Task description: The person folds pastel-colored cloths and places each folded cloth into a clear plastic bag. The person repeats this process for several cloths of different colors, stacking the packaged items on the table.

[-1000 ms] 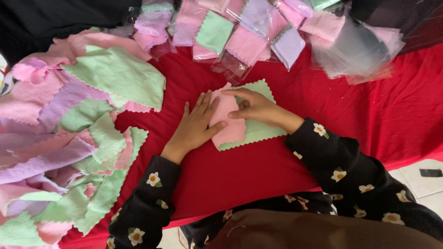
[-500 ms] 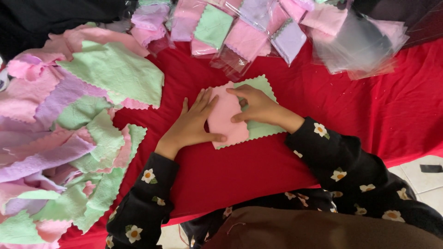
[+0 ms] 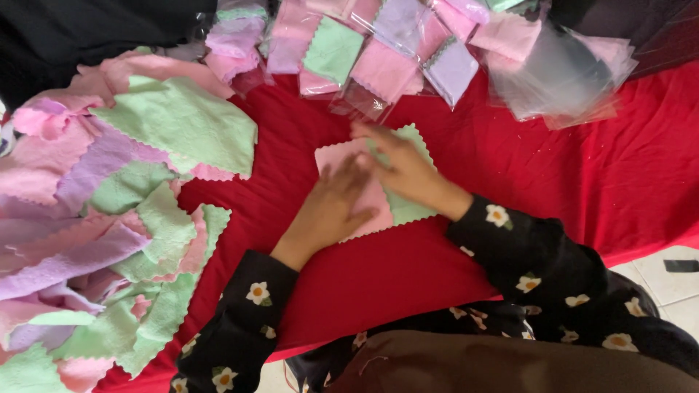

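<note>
A small pink cloth (image 3: pixel 336 159) with a zigzag edge lies on a light green cloth (image 3: pixel 409 208) of the same kind, both flat on the red cover (image 3: pixel 553 182). My left hand (image 3: pixel 331 207) presses flat on the pink cloth with its fingers spread. My right hand (image 3: pixel 404 169) lies across the top of both cloths, fingers stretched toward the far edge, blurred by motion. Both sleeves are black with white flowers.
A loose heap of pink, green and lilac cloths (image 3: pixel 95 218) fills the left side. Folded cloths in clear bags (image 3: pixel 378 44) lie along the far edge, with empty clear bags (image 3: pixel 568 73) at the far right. Pale floor tiles (image 3: pixel 670 291) show at lower right.
The pink cloth has been spread flatter over the green one. My right hand has slid up toward the far edge, and my left hand has shifted a little onto the pink cloth.
</note>
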